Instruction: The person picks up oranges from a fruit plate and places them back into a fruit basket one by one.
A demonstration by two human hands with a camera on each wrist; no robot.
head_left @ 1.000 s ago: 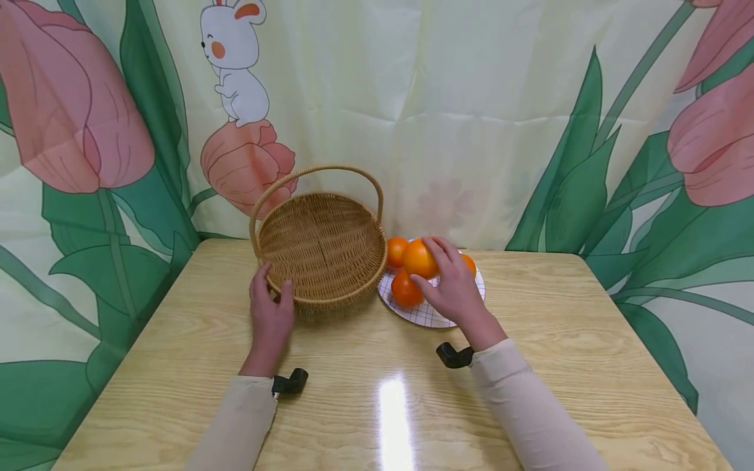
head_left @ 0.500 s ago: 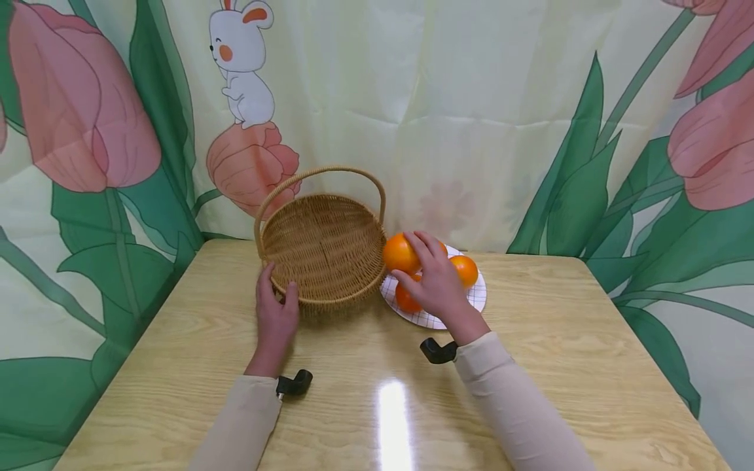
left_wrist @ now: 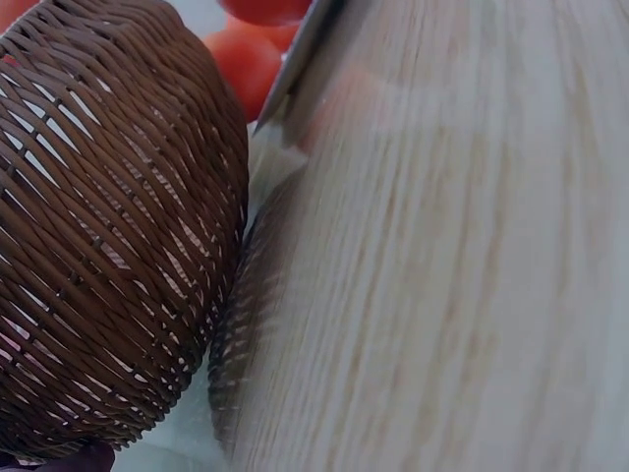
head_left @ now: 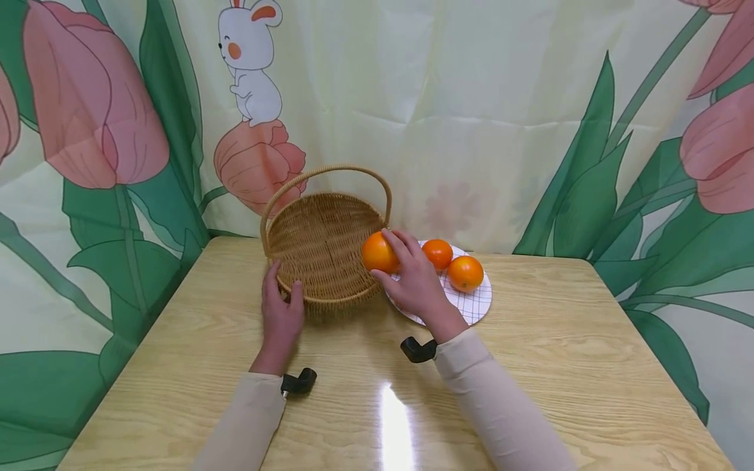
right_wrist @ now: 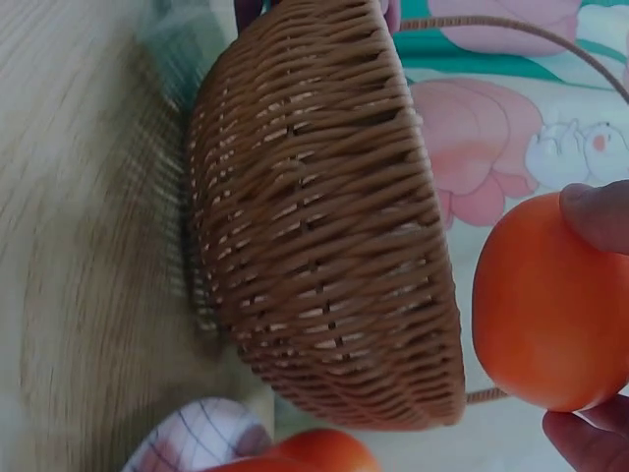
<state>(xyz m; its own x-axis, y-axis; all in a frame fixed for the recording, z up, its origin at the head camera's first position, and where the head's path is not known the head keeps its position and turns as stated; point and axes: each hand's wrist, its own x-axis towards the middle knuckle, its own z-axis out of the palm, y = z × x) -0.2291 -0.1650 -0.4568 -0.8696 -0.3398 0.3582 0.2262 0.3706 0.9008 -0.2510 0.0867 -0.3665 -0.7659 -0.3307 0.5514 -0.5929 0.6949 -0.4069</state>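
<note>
A brown wicker basket [head_left: 330, 242] with a tall arched handle [head_left: 344, 168] stands tilted toward me at the back of the table. My left hand [head_left: 281, 314] grips its near left rim, thumb over the edge. My right hand [head_left: 415, 281] pinches an orange [head_left: 379, 252] between thumb and fingers. In the right wrist view this held orange [right_wrist: 555, 300] is just above the basket's rim [right_wrist: 432, 206]. Two more oranges, one behind [head_left: 438, 254] and one nearer [head_left: 465, 273], lie on a white checked plate [head_left: 480, 304]. My right hand covers the plate's left part.
The wooden table [head_left: 559, 366] spreads around the basket and plate, with a bright glare streak in front. A curtain [head_left: 489, 131] printed with tulips and a rabbit hangs right behind the table's back edge. A black wrist mount [head_left: 418, 350] juts from the right sleeve.
My right hand has lifted the orange off the plate's pile and carried it left to the basket's right rim. My left hand has stayed on the basket. The view has shifted slightly.
</note>
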